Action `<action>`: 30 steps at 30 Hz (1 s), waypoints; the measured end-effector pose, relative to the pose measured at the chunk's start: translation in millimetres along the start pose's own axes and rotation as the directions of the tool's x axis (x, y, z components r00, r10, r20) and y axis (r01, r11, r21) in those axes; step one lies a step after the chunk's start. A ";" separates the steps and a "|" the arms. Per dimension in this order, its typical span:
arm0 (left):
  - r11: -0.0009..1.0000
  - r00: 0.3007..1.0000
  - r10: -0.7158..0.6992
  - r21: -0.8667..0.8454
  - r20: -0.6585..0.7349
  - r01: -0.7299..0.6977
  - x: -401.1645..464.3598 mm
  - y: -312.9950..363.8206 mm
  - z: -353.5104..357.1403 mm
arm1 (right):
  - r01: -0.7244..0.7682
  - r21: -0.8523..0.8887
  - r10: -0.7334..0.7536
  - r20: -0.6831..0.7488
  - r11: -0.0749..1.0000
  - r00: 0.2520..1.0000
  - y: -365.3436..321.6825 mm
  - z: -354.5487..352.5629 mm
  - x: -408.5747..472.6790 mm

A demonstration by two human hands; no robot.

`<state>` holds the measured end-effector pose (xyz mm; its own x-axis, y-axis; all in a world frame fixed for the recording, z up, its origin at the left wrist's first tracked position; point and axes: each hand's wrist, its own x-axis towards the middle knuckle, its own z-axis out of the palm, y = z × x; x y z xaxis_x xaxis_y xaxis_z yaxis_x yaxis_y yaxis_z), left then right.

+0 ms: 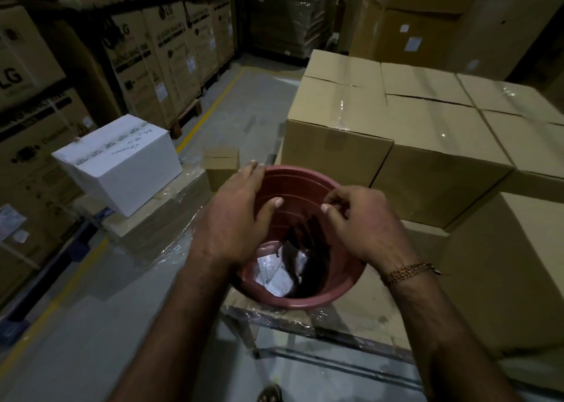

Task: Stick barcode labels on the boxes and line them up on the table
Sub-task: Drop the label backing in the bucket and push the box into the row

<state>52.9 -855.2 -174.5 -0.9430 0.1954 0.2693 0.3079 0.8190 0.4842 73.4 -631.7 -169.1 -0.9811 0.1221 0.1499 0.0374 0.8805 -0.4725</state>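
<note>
Your left hand point(235, 215) lies flat, fingers straight, over the left rim of the red tub point(305, 188), thumb reaching inside. Your right hand point(363, 221) hovers over the tub's right side with fingers curled, thumb and forefinger close together; you cannot tell whether they pinch anything. White labels point(276, 275) lie at the tub's bottom. The tub stands on a wrapped carton point(363, 304), near its left edge. Brown boxes point(393, 121) are stacked just behind; a white box point(122, 163) sits to the left.
</note>
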 end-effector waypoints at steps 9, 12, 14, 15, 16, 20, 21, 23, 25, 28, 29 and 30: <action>0.969 0.971 0.236 -0.064 -0.046 -0.238 -13.2 104.7 16.0 | -0.002 0.031 0.007 -0.162 1.000 0.987 61.4 -76.8 -47.9; 0.943 0.954 0.298 -0.146 -0.026 -0.298 -24.1 151.8 35.8 | -0.059 0.048 0.068 -0.220 0.997 0.973 102.1 -114.7 -79.3; 0.921 0.938 0.348 -0.191 0.005 -0.340 -29.7 180.5 56.5 | -0.123 0.024 0.125 -0.285 0.992 0.950 137.0 -137.0 -100.8; 0.911 0.930 0.366 -0.211 0.021 -0.354 -32.5 194.9 68.3 | -0.156 0.004 0.148 -0.326 0.988 0.934 155.9 -147.5 -110.3; 0.905 0.927 0.374 -0.232 0.032 -0.357 -35.5 209.0 80.0 | -0.190 -0.013 0.173 -0.358 0.982 0.918 175.5 -157.2 -118.0; 0.881 0.941 0.333 -0.374 0.058 -0.288 -57.7 266.4 119.8 | -0.353 -0.041 0.311 -0.383 0.935 0.870 242.9 -194.5 -145.0; 0.873 0.944 0.324 -0.406 0.067 -0.271 -63.0 278.6 129.1 | -0.396 -0.054 0.348 -0.380 0.917 0.857 257.6 -202.0 -152.1; 0.872 0.947 0.308 -0.425 0.087 -0.244 -71.4 299.1 147.2 | -0.473 -0.084 0.413 -0.370 0.877 0.832 286.5 -213.2 -165.7; 0.877 0.955 0.279 -0.433 0.104 -0.209 -76.4 314.9 165.4 | -0.539 -0.094 0.484 -0.333 0.837 0.809 315.0 -219.4 -176.8; 0.881 0.970 0.192 -0.461 0.152 -0.103 -81.1 334.8 187.8 | -0.603 -0.100 0.572 -0.227 0.791 0.788 352.6 -220.0 -187.5; 0.877 0.972 0.157 -0.478 0.176 -0.055 -82.2 340.3 193.8 | -0.604 -0.079 0.584 -0.186 0.793 0.790 361.4 -217.9 -190.7; 0.867 0.971 0.121 -0.499 0.206 -0.002 -83.4 344.6 199.2 | -0.601 -0.049 0.589 -0.151 0.798 0.794 367.2 -215.1 -193.7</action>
<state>212.5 -481.8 -195.9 -0.9046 0.3997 0.1485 0.3316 0.4404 0.8344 318.0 -233.5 -184.8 -0.7282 0.6847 -0.0282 0.6290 0.6515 -0.4242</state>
